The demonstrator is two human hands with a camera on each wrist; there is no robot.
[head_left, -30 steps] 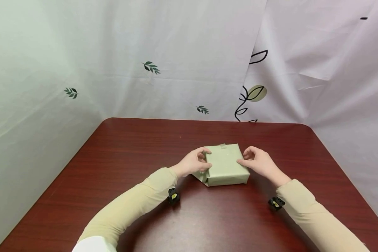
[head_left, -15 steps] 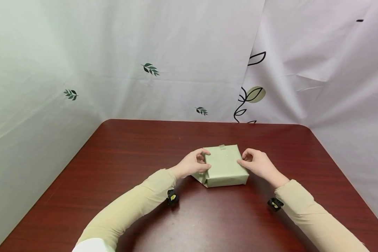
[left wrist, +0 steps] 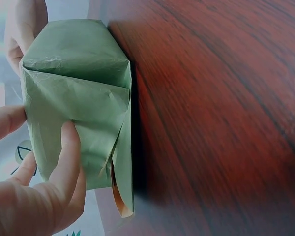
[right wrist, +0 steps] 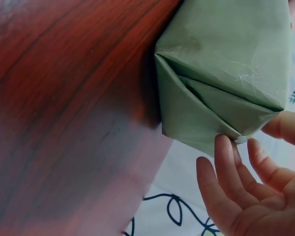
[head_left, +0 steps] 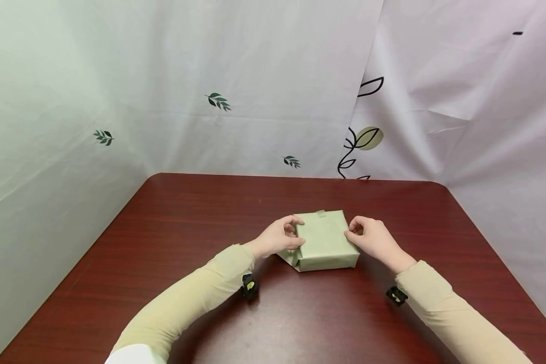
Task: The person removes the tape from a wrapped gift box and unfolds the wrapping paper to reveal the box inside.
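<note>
A box wrapped in pale green paper (head_left: 327, 237) rests on the table between both hands. My left hand (head_left: 277, 236) is at its left end, thumb and a finger on the top edge. In the left wrist view another fingertip (left wrist: 69, 132) presses the folded end paper (left wrist: 78, 108), and a loose flap (left wrist: 122, 182) gapes along the bottom. My right hand (head_left: 373, 236) is at the right end, thumb on the top edge. Its other fingers (right wrist: 223, 152) are by the tip of a folded flap (right wrist: 191, 105), where a small shiny spot shows.
A strip of clear tape (head_left: 321, 214) lies across the box's far top edge. The dark red wooden table (head_left: 209, 202) reaches back to a pale leaf-printed curtain (head_left: 255, 76). A small black wrist camera (head_left: 250, 285) sits under each sleeve.
The view has tilted up slightly, so everything sits a little lower. My right thumb has slid a little right along the box's edge; my left hand and the box stay put.
</note>
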